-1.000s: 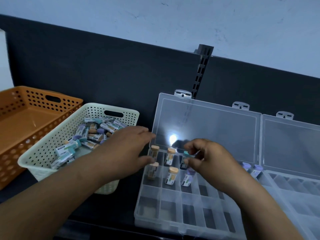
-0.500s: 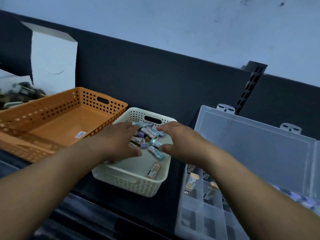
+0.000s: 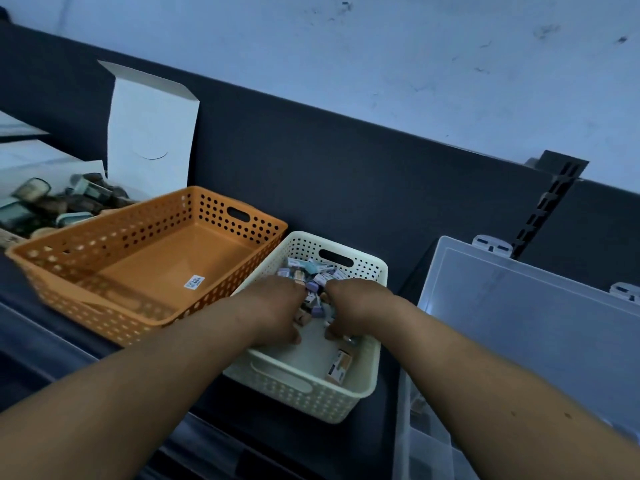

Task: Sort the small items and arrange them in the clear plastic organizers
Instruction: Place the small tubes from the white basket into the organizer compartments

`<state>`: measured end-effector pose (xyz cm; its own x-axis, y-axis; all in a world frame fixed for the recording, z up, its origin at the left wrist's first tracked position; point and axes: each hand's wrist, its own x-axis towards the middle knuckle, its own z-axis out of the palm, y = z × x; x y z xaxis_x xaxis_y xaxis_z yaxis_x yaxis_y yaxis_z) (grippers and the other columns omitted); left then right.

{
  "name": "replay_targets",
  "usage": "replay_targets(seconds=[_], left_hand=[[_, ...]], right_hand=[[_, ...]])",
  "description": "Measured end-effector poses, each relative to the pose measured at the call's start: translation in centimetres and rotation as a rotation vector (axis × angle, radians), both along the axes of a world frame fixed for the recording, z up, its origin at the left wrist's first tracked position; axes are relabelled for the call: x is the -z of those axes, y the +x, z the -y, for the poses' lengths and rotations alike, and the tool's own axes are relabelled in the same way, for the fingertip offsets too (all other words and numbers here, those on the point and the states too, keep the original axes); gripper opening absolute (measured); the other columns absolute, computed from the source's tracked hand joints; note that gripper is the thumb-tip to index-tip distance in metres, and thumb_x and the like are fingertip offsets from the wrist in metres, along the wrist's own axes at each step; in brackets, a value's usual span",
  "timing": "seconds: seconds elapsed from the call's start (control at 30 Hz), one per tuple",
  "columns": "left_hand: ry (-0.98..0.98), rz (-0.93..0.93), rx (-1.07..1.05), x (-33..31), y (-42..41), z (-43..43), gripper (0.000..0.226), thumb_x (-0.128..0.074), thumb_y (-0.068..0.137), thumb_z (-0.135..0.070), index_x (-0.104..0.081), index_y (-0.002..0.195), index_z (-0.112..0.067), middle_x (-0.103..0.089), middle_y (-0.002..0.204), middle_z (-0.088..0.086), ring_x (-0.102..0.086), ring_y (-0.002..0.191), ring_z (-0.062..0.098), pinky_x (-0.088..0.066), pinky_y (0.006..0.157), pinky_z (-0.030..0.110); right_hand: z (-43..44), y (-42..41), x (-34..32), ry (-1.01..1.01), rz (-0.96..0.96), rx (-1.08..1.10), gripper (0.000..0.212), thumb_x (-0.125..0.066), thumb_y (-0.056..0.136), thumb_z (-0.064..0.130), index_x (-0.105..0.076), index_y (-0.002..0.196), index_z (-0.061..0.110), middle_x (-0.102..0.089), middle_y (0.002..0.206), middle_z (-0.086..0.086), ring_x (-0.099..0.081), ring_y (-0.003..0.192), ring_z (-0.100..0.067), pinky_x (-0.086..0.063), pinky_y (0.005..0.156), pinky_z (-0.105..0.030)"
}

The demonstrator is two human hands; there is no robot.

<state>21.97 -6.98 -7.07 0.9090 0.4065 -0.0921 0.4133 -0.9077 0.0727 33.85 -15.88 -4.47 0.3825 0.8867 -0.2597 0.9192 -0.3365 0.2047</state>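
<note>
A cream perforated basket [image 3: 304, 393] holds a pile of small labelled vials [image 3: 317, 273] with purple, teal and tan caps. Both my hands are inside it, side by side on the pile. My left hand [image 3: 277, 306] curls its fingers and thumb round vials in the middle of the pile. My right hand [image 3: 355, 306] does the same from the right, and its fingertips are buried among the vials. One tan-labelled vial [image 3: 339, 367] lies alone near the basket's front wall. The clear plastic organizer [image 3: 519, 323] stands open at the right, its compartments mostly hidden by my right forearm.
An orange perforated basket [image 3: 145, 271] sits left of the cream one, with only a sticker inside. Behind it an open white carton [image 3: 149, 133] holds darker jars [image 3: 52, 202]. A dark panel runs along the back, with a slotted black bracket [image 3: 550, 202].
Both hands left the organizer's compartments and moved left into the cream basket. They have since closed in on the vial pile, and the view has swung left.
</note>
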Motion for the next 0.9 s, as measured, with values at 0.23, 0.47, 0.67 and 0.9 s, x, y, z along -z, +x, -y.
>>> replay_targets(seconds=[0.23, 0.47, 0.67, 0.9], left_hand=[[0.197, -0.009, 0.023, -0.2, 0.5, 0.3, 0.041, -0.056, 0.089, -0.026, -0.054, 0.129, -0.020, -0.050, 0.130, 0.008, -0.047, 0.116, 0.028, -0.037, 0.096, 0.033], [0.075, 0.011, 0.056, -0.2, 0.3, -0.1, 0.034, -0.057, 0.086, -0.018, -0.063, 0.117, -0.031, -0.053, 0.124, 0.004, -0.050, 0.110, 0.028, -0.045, 0.091, 0.035], [0.020, 0.097, 0.083, 0.1, 0.4, 0.1, 0.040, -0.051, 0.093, -0.025, -0.051, 0.132, -0.031, -0.045, 0.131, 0.004, -0.035, 0.121, 0.027, -0.039, 0.097, 0.038], [0.075, -0.004, -0.019, -0.9, 0.5, 0.5, 0.034, -0.058, 0.085, -0.011, -0.059, 0.117, -0.022, -0.054, 0.121, 0.007, -0.055, 0.105, 0.026, -0.045, 0.082, 0.031]], right_hand=[[0.1, 0.1, 0.0, 0.025, -0.055, -0.003, 0.026, -0.060, 0.083, 0.013, -0.063, 0.109, 0.012, -0.064, 0.105, -0.008, -0.060, 0.088, -0.024, -0.045, 0.067, -0.031], [1.7, 1.0, -1.6, 0.421, -0.399, 0.060, 0.023, -0.060, 0.084, 0.015, -0.063, 0.106, 0.022, -0.058, 0.112, 0.004, -0.056, 0.084, -0.012, -0.046, 0.067, -0.025], [3.3, 1.5, -2.1, 0.549, -0.500, 0.080, 0.031, -0.058, 0.084, 0.009, -0.063, 0.111, 0.023, -0.061, 0.117, -0.001, -0.061, 0.100, -0.018, -0.054, 0.082, -0.032], [5.0, 1.8, -2.2, 0.630, -0.565, 0.107, 0.030, -0.060, 0.086, 0.010, -0.064, 0.113, 0.025, -0.058, 0.108, 0.004, -0.059, 0.085, -0.010, -0.049, 0.065, -0.020]])
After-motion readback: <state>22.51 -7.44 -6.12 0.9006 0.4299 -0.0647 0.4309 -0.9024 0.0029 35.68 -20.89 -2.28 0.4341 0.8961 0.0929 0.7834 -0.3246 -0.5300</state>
